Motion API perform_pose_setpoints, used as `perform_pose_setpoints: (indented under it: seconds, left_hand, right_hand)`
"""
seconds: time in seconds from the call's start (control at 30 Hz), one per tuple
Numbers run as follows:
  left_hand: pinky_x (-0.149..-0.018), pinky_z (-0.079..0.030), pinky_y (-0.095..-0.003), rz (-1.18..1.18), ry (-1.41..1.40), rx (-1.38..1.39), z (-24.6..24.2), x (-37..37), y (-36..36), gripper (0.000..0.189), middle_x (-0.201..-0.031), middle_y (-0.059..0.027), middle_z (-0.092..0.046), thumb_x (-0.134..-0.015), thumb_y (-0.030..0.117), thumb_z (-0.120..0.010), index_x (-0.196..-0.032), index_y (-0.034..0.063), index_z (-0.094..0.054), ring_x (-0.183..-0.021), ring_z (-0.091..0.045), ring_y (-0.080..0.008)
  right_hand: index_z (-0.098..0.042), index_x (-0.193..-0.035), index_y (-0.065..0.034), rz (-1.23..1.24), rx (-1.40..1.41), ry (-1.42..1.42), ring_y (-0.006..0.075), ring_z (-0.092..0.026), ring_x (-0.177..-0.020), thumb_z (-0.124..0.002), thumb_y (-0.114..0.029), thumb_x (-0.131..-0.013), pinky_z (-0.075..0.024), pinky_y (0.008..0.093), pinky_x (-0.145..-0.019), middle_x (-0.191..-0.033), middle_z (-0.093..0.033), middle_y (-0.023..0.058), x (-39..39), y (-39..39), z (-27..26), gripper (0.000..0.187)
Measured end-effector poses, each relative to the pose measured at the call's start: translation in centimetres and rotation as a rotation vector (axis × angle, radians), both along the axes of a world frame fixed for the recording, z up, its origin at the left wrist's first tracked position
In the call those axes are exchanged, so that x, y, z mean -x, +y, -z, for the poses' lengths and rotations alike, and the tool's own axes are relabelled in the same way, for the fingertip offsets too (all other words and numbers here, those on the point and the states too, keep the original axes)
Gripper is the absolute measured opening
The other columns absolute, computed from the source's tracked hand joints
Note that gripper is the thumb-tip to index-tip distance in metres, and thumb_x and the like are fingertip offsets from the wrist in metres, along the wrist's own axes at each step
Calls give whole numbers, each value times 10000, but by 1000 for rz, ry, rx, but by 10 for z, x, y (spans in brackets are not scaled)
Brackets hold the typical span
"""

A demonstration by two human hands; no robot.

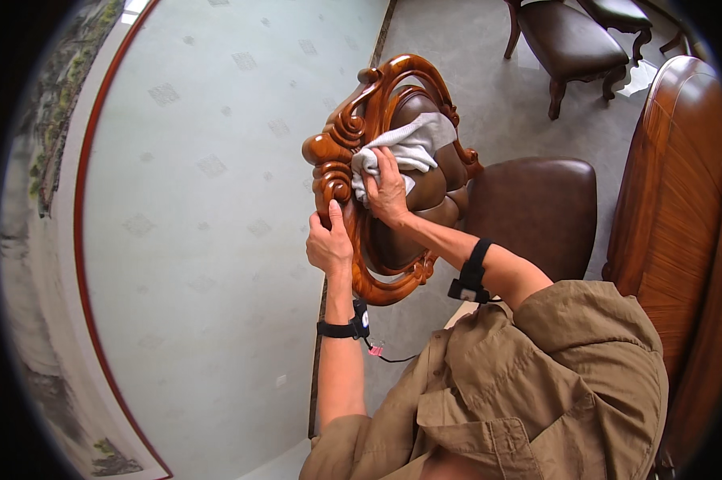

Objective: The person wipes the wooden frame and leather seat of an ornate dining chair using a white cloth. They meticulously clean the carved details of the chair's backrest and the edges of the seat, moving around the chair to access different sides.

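Before me stands a chair whose carved, glossy wooden backrest frame (391, 294) surrounds brown tufted upholstery (427, 192). My left hand (331, 243) grips the frame's top rail, its thumb lying along the wood beside a carved scroll. With my right hand (388, 189) I press a bunched light grey cloth (421, 141) against the inner side of the frame near the scrolls. One loose end of the cloth drapes across the upholstery. Beyond the backrest extends the chair's dark brown seat (535, 210), partly hidden by the backrest and my right forearm.
A pale patterned wall (217, 240) rises close on the left, with a red-framed picture (85, 180) on it. Large polished wooden furniture (673, 198) stands at the right. Another brown-seated chair (571, 42) is on the grey floor (457, 36) at upper right. A thin cable (397, 360) hangs from my left wristband.
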State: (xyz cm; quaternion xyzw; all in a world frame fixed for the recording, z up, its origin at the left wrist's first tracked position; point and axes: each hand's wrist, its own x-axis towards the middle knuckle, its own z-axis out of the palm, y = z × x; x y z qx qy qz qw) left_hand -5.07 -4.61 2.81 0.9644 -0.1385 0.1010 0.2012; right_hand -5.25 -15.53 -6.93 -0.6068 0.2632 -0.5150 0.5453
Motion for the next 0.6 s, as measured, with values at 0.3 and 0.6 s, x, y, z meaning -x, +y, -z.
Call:
perform_pose_setpoints:
  seconds: [0.3,0.6]
  left_hand:
    - [-681,-493,-457,22,4,13,-3,1,1,547,-803,-122,-692,-889,595,-464,-927,77,-637,-773,-653,-357]
    - [-680,-493,-464,6,-6,-25,-5,1,0,548,-813,-136,-693,-891,589,-461,-946,73,-637,-774,-654,-367]
  right_hand:
    - [-441,-1285,-77,-139,631,214,287,-500,-1154,-628,-122,-661,-382,410,-944,-1139,-593,128,-4,-117,-26,653]
    - [-374,-1332,-53,37,652,303,293,-461,-1162,-596,-96,-693,-372,436,-853,-1202,-548,125,-15,-94,-11,677]
